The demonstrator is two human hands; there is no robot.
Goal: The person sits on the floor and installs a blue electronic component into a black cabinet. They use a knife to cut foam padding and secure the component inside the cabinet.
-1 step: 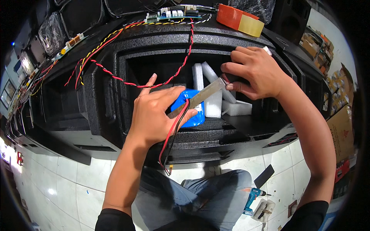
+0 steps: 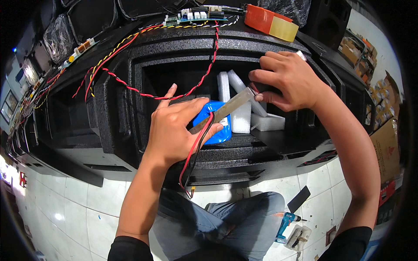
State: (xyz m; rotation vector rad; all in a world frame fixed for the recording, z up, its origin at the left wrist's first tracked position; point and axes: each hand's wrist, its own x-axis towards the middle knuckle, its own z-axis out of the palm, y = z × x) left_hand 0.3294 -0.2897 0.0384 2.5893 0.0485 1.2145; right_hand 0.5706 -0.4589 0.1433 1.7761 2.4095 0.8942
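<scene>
The left hand (image 2: 172, 124) is curled over a blue shrink-wrapped battery pack (image 2: 221, 137), gripping it with the thumb on the near side and the fingers spread along the left and far side; the pack sits at the near edge of the recess in a black textured speaker cabinet (image 2: 174, 45), with part of a white label showing on its right side; the right hand (image 2: 289, 82) is closed around the dark handle of a knife (image 2: 235, 106), whose broad metal blade slants down leftward across the top of the pack and reaches in between the left thumb and fingers; whether its edge cuts into the wrap cannot be told; red and black leads (image 2: 188, 162) run from the pack past the left thumb, over the cabinet's front edge, to a small yellow connector (image 2: 193, 189); just right of the pack, white foam blocks (image 2: 241, 117) stand and lean in the recess, some partly behind the blade; a twisted red-and-black cable (image 2: 213, 61) loops from a circuit board (image 2: 198, 18) on the cabinet top down behind the left fingers; an orange and yellow roll of tape (image 2: 270, 24) lies right of the board; a teal cordless drill (image 2: 285, 226) rests on the tiled floor (image 2: 100, 222) beside a tray (image 2: 303, 238).
</scene>
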